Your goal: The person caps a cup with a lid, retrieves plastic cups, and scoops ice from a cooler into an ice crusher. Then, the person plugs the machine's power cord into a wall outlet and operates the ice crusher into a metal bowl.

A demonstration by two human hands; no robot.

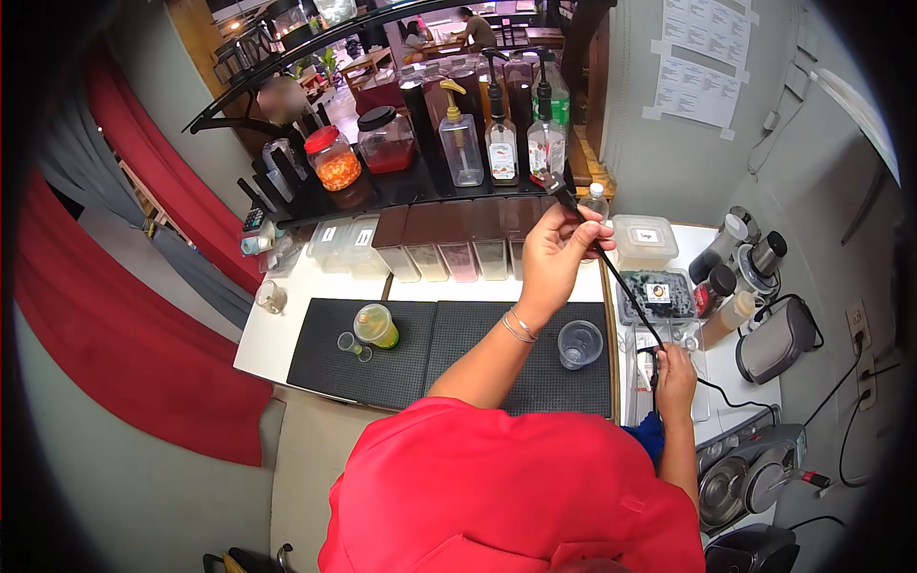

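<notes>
Up in front of me, my left hand (565, 250) pinches a black cable (629, 291) near its flat plug end (554, 184). Lower on the right, my right hand (675, 377) is closed round the same cable, which hangs fairly straight between the hands. Below my left forearm an empty clear plastic cup (580, 345) stands on the black ribbed mat (468, 349). Left of that forearm is a lidded cup with green contents (376, 327), with a small clear measuring cup (353, 348) beside it. Near my right hand sits a container with dark contents (659, 296).
Pump bottles (501, 148) and jars (332, 158) line the black shelf ahead, above tall brown-lidded containers (457, 253). At right are a clear lidded box (644, 239), several bottles, a grey appliance (778, 342) and wall sockets (860, 329) with cords. People sit in the background.
</notes>
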